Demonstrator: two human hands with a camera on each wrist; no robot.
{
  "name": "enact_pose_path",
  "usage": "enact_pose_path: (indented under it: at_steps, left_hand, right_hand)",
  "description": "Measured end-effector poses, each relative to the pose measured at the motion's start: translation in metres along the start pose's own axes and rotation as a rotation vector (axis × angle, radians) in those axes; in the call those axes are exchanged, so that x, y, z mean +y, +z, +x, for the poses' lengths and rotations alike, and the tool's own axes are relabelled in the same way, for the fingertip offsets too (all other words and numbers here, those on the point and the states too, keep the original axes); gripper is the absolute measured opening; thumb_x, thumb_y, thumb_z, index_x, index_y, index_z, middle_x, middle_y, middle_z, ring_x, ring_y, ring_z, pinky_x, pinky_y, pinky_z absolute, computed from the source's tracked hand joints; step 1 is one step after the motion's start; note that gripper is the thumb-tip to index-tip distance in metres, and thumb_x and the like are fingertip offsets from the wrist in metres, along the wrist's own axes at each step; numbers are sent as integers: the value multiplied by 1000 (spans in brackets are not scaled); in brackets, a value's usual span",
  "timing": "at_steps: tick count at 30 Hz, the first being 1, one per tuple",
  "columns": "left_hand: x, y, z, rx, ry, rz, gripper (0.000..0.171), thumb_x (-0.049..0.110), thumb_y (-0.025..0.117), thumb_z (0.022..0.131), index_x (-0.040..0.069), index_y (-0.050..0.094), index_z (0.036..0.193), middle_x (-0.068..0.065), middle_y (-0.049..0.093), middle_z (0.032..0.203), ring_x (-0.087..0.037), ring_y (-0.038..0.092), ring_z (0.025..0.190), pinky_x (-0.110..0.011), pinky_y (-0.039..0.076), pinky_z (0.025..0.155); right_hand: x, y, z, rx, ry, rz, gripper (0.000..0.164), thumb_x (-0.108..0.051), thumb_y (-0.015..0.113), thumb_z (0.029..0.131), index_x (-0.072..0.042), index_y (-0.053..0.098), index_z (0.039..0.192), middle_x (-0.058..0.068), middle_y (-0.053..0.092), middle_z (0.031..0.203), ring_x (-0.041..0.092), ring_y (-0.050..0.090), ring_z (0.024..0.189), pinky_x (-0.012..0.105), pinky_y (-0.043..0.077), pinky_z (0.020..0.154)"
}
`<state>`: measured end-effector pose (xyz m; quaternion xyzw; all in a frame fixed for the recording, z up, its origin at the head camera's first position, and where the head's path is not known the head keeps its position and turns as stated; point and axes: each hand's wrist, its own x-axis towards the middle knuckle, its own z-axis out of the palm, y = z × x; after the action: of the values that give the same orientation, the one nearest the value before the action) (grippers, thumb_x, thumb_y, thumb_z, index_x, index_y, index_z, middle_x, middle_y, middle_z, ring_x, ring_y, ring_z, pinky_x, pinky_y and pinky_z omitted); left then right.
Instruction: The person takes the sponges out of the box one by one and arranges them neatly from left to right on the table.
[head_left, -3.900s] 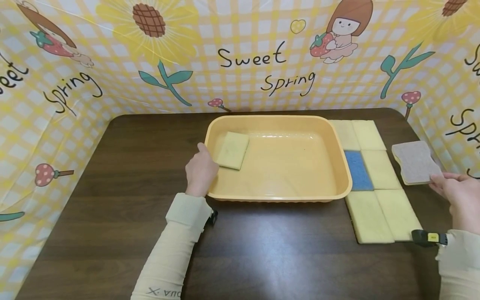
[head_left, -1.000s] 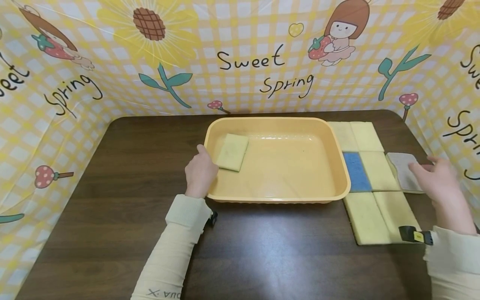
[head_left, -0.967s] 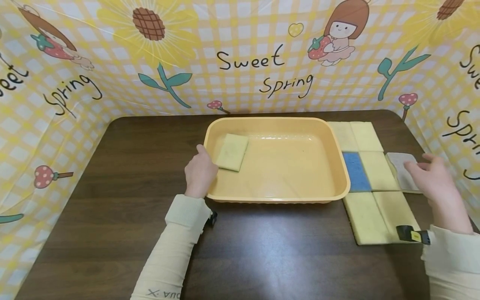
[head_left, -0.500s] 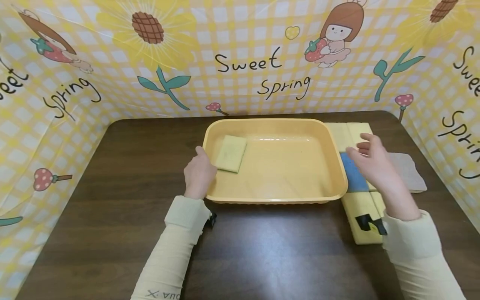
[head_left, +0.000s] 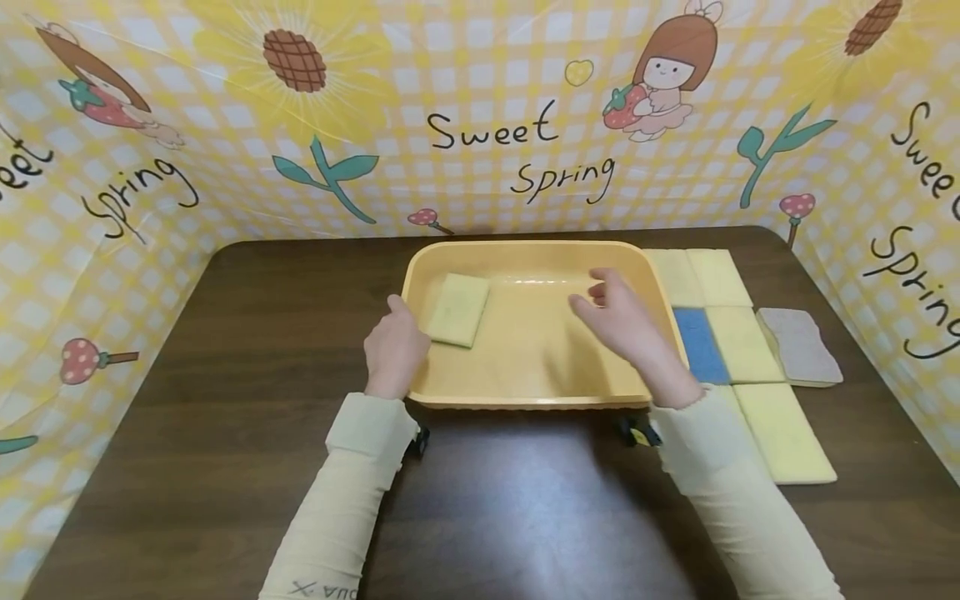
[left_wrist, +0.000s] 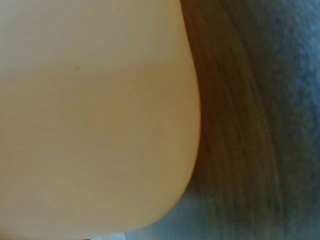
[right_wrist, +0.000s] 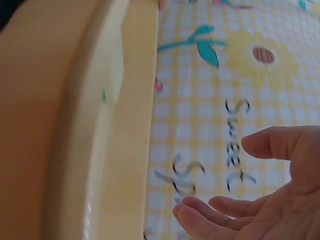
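A yellow plastic basin (head_left: 525,403) stands mid-table, with one flat yellow sponge (head_left: 459,311) lying at the left of its floor. At the basin's left rim, my left hand (head_left: 395,350) grips the edge; its fingers are mostly hidden, and the basin's wall (left_wrist: 100,125) fills much of the left wrist view. My right hand (head_left: 622,321) hangs over the basin's right half, holding nothing. In the right wrist view that hand (right_wrist: 260,195) shows its thumb and fingers parted and loosely bent. A grey-topped sponge with wavy sides (head_left: 802,346) lies at the table's right.
Right of the basin, several yellow sponges (head_left: 783,433) and a blue sponge (head_left: 701,343) lie flat, edge to edge in two columns. The right forearm partly covers the nearest ones. A patterned cloth (head_left: 480,75) rises behind the dark wooden table (head_left: 225,358) and along both sides.
My right hand, which held the grey-topped sponge earlier, has laid it beside the yellow sponges, let go and moved left over the basin. My left hand has stayed at the rim.
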<state>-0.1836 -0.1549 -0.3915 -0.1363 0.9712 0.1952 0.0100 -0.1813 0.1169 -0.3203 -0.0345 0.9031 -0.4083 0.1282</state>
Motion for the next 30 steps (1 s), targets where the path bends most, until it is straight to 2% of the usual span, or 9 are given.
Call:
enact_pose_path:
  at_steps: [7, 15, 20, 23, 30]
  left_hand:
    - [-2, 0, 1, -12, -4, -12, 39, 8, 51, 84, -4, 36, 118, -25, 64, 88, -37, 64, 73, -48, 50, 62]
    - [-1, 0, 1, -18, -9, -8, 39, 7, 52, 84, -4, 36, 118, -25, 64, 88, -37, 65, 74, -48, 50, 64]
    - [-1, 0, 1, -17, -6, -10, 39, 7, 52, 84, -3, 36, 117, -25, 65, 89, -37, 64, 75, -49, 50, 64]
    - [-2, 0, 1, -18, -7, -11, 38, 8, 52, 84, -3, 36, 117, -24, 64, 88, -36, 64, 75, -48, 49, 63]
    - [-2, 0, 1, -21, -5, -8, 40, 8, 52, 84, -4, 36, 119, -24, 64, 88, -36, 64, 74, -47, 49, 62]
  right_hand:
    - [-29, 39, 16, -74, -15, -19, 64, -33, 49, 96, 0, 26, 146, 24, 44, 142, 35, 44, 132, 47, 39, 106]
    - [-45, 72, 33, -197, -13, -10, 57, -27, 41, 98, 0, 27, 146, 20, 47, 142, 32, 49, 127, 45, 42, 103]
    - [-54, 84, 39, -253, 18, 30, 55, -23, 42, 97, -1, 30, 146, 17, 46, 143, 28, 49, 126, 44, 42, 101]
    - [-58, 88, 43, -254, 26, 30, 56, -22, 43, 96, 2, 31, 145, 17, 43, 146, 28, 47, 125, 43, 40, 103]
    - [-58, 95, 52, -239, 58, -9, 59, -23, 44, 94, 5, 30, 145, 18, 34, 152, 31, 37, 137, 44, 33, 112]
